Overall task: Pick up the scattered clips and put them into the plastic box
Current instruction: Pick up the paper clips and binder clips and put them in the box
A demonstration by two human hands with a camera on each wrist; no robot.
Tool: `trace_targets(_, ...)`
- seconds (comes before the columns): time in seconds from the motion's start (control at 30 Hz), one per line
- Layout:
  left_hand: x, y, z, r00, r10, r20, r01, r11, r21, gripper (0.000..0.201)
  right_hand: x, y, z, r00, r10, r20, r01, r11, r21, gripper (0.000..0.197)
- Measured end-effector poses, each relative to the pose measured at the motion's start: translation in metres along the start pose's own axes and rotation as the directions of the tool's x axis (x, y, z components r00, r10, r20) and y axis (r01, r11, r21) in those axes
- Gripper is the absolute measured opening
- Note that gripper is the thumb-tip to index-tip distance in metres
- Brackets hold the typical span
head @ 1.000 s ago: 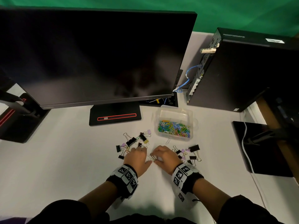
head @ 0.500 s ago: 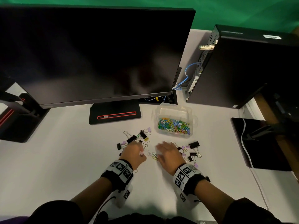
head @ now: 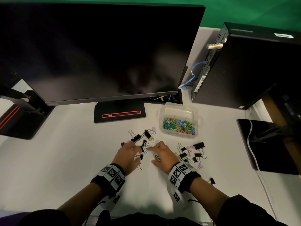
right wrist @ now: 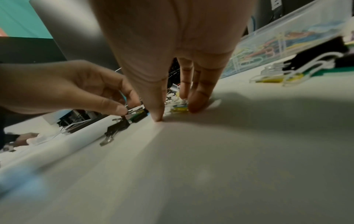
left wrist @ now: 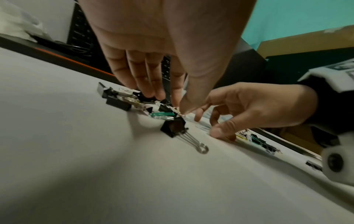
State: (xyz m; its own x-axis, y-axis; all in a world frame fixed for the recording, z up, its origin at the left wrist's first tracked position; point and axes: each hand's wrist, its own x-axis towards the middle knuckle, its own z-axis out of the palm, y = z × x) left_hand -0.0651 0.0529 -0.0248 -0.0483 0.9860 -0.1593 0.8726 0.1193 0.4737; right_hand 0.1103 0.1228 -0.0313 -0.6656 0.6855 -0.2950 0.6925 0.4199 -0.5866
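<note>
The clear plastic box (head: 180, 111) holds several coloured paper clips and stands behind my hands. Black and lilac binder clips lie in a left cluster (head: 143, 136) and a right cluster (head: 190, 152). My left hand (head: 141, 151) reaches into the left cluster. In the left wrist view, its (left wrist: 179, 109) thumb and forefinger pinch a small clip (left wrist: 162, 114) on the table. A black binder clip (left wrist: 174, 126) lies just in front. My right hand (head: 151, 155) has its fingertips (right wrist: 195, 108) pressed down on loose paper clips (right wrist: 179, 108), thumb tip on the table.
A large monitor (head: 97, 51) and its stand (head: 119, 114) rise behind the clips. A black computer case (head: 244, 67) stands at the back right, with a dark pad (head: 267, 147) and a white cable on the right. One stray binder clip (head: 211, 181) lies by my right wrist.
My left hand's fingers have reached a little further into the left cluster and closed on a clip. My right hand has stayed over the loose paper clips, fingers pressing down.
</note>
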Motion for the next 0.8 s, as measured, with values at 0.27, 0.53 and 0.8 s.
trace_targets(0.27, -0.005, -0.011, -0.003, 0.994, 0.091, 0.053, -0.092, 0.996, 0.018, 0.020, -0.006, 0.007, -0.003, 0.998, -0.055, 0.015, 0.055, 0.998, -0.032, 0.035)
trace_targets(0.53, 0.005, 0.010, -0.003, 0.974, 0.124, 0.192, -0.115, 0.992, -0.058, 0.032, -0.026, 0.033, -0.011, 0.999, -0.001, -0.032, 0.003, 0.999, 0.046, 0.025)
trace_targets(0.8, 0.034, 0.048, 0.015, 0.944, 0.057, 0.326, -0.097, 0.989, 0.109, 0.070, -0.036, 0.027, -0.012, 0.969, 0.236, -0.073, -0.231, 0.970, 0.078, 0.067)
